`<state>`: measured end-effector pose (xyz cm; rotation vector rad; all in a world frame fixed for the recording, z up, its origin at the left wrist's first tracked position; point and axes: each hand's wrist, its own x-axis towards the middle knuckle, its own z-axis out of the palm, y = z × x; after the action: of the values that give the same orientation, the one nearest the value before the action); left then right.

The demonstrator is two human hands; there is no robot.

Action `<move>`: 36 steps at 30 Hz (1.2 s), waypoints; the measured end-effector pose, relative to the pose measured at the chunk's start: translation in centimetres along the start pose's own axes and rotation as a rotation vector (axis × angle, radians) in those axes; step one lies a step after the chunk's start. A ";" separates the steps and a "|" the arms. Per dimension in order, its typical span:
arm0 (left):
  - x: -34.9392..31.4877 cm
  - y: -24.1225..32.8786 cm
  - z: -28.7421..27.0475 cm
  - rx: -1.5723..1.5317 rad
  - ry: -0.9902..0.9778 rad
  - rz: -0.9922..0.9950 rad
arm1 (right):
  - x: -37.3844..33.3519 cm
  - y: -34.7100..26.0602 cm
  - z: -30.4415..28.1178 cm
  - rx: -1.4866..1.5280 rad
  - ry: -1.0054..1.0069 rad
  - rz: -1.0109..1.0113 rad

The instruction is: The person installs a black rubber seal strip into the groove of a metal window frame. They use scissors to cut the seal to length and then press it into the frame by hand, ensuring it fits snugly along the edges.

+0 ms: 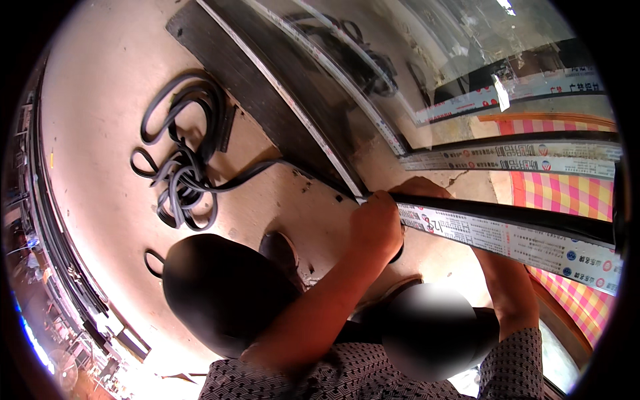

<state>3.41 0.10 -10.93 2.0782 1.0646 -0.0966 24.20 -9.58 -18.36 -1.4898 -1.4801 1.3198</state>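
A metal-framed glass window panel [507, 243] leans in front of me, its near bar covered with printed white film. At its near left corner my left hand [379, 225] is closed, where a black rubber sealing strip [257, 175] runs into the fingers. The strip trails leftward into a loose tangle on the floor. My right forearm passes under the near bar, and my right hand [423, 187] shows just behind that bar, close to the left one. Its fingers are mostly hidden by the bar and my left hand.
A dark board [230, 87] lies on the floor beneath the panel's left side. Pink-and-yellow checked cloth [567, 195] shows at the right, by a curved wooden edge. Long dark profiles [63, 247] line the far left. My dark-clothed knees [220, 293] are below the panel.
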 end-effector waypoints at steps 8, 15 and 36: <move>-0.3 -0.6 -0.3 -0.057 0.024 -0.030 | 4.2 -8.5 -3.0 -0.093 -0.336 0.029; -0.2 -0.6 -0.3 0.000 0.014 -0.035 | 2.6 -10.1 -4.0 -0.149 -0.203 -0.050; 0.0 -0.6 -0.7 0.054 0.015 0.028 | -12.4 -15.1 -10.9 0.233 0.417 0.065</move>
<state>2.85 0.79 -10.79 2.1443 1.0516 -0.0972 31.43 -17.12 1.41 -1.5514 -0.9871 1.0902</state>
